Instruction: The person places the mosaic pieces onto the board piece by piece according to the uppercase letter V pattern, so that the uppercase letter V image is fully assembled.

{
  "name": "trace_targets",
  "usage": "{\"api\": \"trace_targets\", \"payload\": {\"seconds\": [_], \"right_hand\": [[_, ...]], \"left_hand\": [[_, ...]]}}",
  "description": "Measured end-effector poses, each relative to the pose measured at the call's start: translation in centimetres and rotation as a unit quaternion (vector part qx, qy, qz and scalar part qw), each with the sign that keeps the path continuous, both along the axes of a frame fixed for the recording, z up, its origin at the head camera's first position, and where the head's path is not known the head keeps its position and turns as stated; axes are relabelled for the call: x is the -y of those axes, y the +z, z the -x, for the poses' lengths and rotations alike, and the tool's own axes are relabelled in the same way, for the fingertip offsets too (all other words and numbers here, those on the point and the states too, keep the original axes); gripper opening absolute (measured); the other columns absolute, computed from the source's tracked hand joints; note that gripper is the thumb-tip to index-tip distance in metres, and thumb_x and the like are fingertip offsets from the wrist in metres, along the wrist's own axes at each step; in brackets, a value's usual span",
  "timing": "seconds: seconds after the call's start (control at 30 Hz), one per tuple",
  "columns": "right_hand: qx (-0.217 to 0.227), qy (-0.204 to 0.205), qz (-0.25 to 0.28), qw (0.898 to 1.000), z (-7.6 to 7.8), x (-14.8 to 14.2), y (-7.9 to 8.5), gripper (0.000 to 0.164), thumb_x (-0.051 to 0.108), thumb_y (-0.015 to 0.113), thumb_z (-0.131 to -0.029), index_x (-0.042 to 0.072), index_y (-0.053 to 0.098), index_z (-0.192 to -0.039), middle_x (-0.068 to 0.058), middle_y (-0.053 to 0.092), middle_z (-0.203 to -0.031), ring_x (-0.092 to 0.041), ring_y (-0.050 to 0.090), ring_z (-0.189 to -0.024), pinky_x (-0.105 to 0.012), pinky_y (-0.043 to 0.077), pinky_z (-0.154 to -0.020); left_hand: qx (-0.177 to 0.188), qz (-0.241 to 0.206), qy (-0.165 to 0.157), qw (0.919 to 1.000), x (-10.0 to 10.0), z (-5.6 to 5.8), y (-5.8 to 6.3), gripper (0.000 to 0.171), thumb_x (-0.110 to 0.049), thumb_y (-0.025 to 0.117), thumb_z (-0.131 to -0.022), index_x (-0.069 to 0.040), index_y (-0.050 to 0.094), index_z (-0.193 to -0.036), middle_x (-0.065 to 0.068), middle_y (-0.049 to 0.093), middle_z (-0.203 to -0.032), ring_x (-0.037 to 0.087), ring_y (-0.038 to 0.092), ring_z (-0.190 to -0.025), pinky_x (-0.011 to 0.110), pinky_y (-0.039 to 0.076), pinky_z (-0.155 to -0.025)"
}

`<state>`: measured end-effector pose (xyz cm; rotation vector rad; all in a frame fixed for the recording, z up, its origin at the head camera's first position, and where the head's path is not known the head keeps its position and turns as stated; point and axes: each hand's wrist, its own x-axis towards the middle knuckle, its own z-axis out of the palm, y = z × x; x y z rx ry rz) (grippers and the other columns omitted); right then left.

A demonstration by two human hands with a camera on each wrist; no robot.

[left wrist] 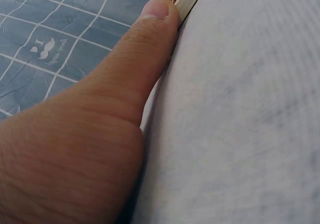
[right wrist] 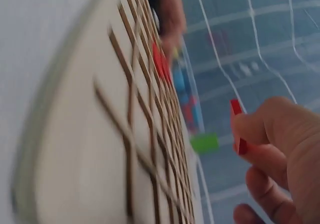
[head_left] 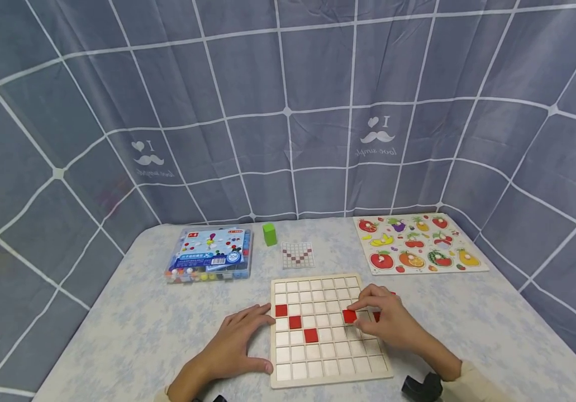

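A wooden grid board [head_left: 328, 377] lies on the table. Three red square tiles sit in its cells on a diagonal, among them one red tile [head_left: 310, 335] nearest the middle. My right hand [head_left: 393, 321] pinches another red tile [right wrist: 239, 128] between thumb and finger; in the right wrist view it is held up off the board. Against the board's left edge rests my left hand [head_left: 239, 343], fingers and thumb spread and fairly straight. The thumb [left wrist: 150, 28] touches the board's side in the left wrist view. More red shows beside the right hand, mostly hidden by it.
Behind the board lies a small card [head_left: 298, 255] printed with a grid and a V of red squares. A green block [head_left: 270, 234] stands near it. To the left is a clear box of colored parts [head_left: 209, 254]; to the right, a fruit puzzle board [head_left: 420, 245].
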<state>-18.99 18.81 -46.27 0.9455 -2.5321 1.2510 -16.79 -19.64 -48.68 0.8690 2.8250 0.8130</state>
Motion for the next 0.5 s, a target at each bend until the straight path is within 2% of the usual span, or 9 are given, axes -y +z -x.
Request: {"api": "trace_targets", "payload": {"seconds": [0.13, 0.27, 0.4, 0.5], "right_hand": [[0.019, 0.049, 0.017, 0.998, -0.4, 2.3, -0.6, 0.023, 0.007, 0.082, -0.084, 0.021, 0.078, -0.102, 0.008, 0.058, -0.098, -0.02, 0.052, -0.087, -0.032, 0.044, -0.069], [0.034, 0.074, 0.001, 0.997, -1.0, 3.3, -1.3, 0.022, 0.013, 0.082, -0.085, 0.026, 0.077, -0.101, 0.012, 0.058, -0.099, -0.015, 0.054, -0.091, -0.033, 0.043, -0.075], [0.054, 0.081, -0.033, 0.995, -1.6, 3.8, -1.7, 0.021, 0.02, 0.083, -0.085, 0.033, 0.075, -0.098, 0.019, 0.057, -0.1, -0.007, 0.053, -0.1, -0.044, 0.034, -0.088], [0.075, 0.082, -0.05, 0.993, -1.9, 3.9, -1.7, 0.02, 0.022, 0.084, -0.084, 0.036, 0.073, -0.094, 0.021, 0.056, -0.099, -0.006, 0.051, -0.104, -0.054, 0.027, -0.091]], "left_hand": [[0.001, -0.002, -0.002, 1.0, 0.0, 0.0, -0.2, 0.08, -0.076, 0.071, -0.074, -0.032, 0.053, -0.138, -0.002, 0.037, -0.16, 0.029, 0.031, -0.146, 0.063, 0.027, -0.105], [0.006, 0.004, 0.0, 1.0, 0.0, 0.0, -0.4, 0.08, -0.077, 0.07, -0.074, -0.033, 0.052, -0.138, -0.002, 0.037, -0.16, 0.03, 0.031, -0.146, 0.063, 0.028, -0.104], [0.005, 0.007, 0.002, 1.0, 0.1, 0.0, -0.4, 0.079, -0.077, 0.07, -0.074, -0.034, 0.052, -0.138, -0.003, 0.036, -0.16, 0.029, 0.03, -0.146, 0.062, 0.028, -0.104], [0.006, 0.007, 0.001, 1.0, 0.1, 0.1, -0.2, 0.079, -0.077, 0.07, -0.074, -0.034, 0.052, -0.138, -0.003, 0.036, -0.16, 0.028, 0.03, -0.146, 0.062, 0.027, -0.105]]}}
